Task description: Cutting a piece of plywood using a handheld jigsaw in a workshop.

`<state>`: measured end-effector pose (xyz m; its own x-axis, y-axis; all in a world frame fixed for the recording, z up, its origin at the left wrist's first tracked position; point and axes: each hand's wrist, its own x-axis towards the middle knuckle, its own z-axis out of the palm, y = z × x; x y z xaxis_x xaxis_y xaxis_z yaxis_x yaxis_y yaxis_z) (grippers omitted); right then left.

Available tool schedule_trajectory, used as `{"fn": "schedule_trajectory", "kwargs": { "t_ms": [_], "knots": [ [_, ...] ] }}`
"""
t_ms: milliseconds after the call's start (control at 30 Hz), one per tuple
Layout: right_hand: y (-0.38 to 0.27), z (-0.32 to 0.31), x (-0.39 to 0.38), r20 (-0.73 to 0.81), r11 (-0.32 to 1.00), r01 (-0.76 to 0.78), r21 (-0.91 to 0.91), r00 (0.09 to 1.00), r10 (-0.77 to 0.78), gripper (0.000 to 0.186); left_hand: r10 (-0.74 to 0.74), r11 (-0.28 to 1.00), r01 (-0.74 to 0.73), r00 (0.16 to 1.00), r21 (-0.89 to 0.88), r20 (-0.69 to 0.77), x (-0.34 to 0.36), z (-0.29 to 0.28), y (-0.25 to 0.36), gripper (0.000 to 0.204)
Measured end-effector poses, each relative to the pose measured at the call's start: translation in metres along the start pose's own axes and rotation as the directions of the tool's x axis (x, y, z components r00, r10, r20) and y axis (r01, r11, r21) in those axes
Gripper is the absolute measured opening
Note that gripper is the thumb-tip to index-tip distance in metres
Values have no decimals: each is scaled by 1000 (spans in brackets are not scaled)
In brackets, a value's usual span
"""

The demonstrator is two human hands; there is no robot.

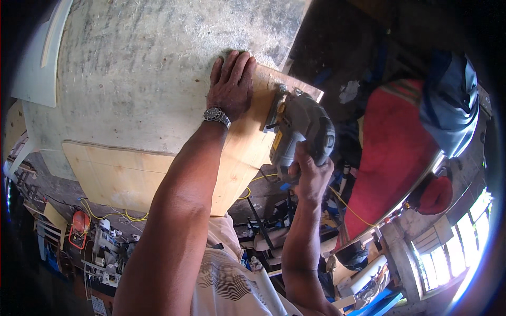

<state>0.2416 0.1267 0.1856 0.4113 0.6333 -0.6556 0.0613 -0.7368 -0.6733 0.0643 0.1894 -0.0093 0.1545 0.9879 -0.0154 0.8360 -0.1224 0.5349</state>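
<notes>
A pale wooden board lies on a large worn, grey-stained worktable, its near edge jutting past the table. My left hand, with a metal watch at the wrist, presses flat at the board's far part, fingers stretched out. Just right of it, a grey jigsaw stands with its base plate on the board near the right edge. Around the jigsaw's rear handle my right hand is closed. The blade is hidden by the tool. Sawdust lies beyond my left fingertips.
A red panel and a blue-grey cloth are at the right. Yellow cords run below the table. An orange-red device and cluttered tools fill the lower left. A barred window is at the lower right.
</notes>
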Motion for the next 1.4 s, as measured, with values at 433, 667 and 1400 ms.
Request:
{"fn": "schedule_trajectory", "kwargs": {
  "t_ms": [433,667,1400],
  "knots": [
    [-3,-2,1,-14,997,-30,-65,999,29,20,-7,1000,7,1000,-9,14,-1,-1,2,61],
    [-7,5,3,-41,1000,-25,-17,999,25,27,4,1000,-4,1000,1,-3,3,0,2,58],
    [-4,10,1,-101,985,49,-165,993,-66,35,105,994,-97,982,56,-159,-4,8,-9,57]
  ]
}}
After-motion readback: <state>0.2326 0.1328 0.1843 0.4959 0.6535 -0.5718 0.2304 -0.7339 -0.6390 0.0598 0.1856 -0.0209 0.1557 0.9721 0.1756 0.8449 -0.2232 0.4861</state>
